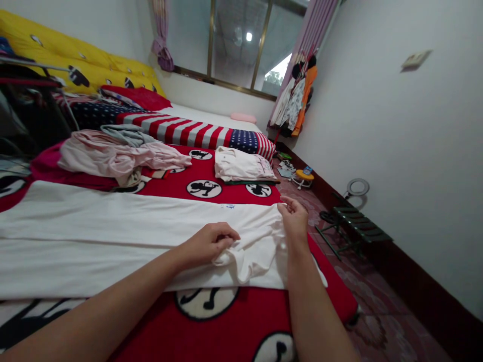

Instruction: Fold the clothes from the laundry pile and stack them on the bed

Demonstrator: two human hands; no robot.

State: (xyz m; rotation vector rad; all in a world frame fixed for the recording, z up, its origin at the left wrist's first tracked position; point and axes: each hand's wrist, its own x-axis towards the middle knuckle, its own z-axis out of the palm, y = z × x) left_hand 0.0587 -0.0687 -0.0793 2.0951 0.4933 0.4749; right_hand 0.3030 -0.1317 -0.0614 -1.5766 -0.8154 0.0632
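Observation:
A long white garment (pixel 113 216) lies stretched across the red patterned blanket (pixel 151 322), with a small blue print near its far edge. Its right end is bunched up between my hands. My left hand (pixel 213 241) pinches a fold of the white cloth at the middle of that end. At the far right corner, my right hand (pixel 294 213) is closed on the garment's edge. The garment's left end runs out of the picture.
Rumpled pink and grey clothes (pixel 113 153) lie beyond the garment at left. A stack of folded clothes (pixel 243 165) sits behind it, nearer the right. A folding stool (pixel 358 223) stands on the floor at right, and a yellow stool (pixel 304 176) farther back.

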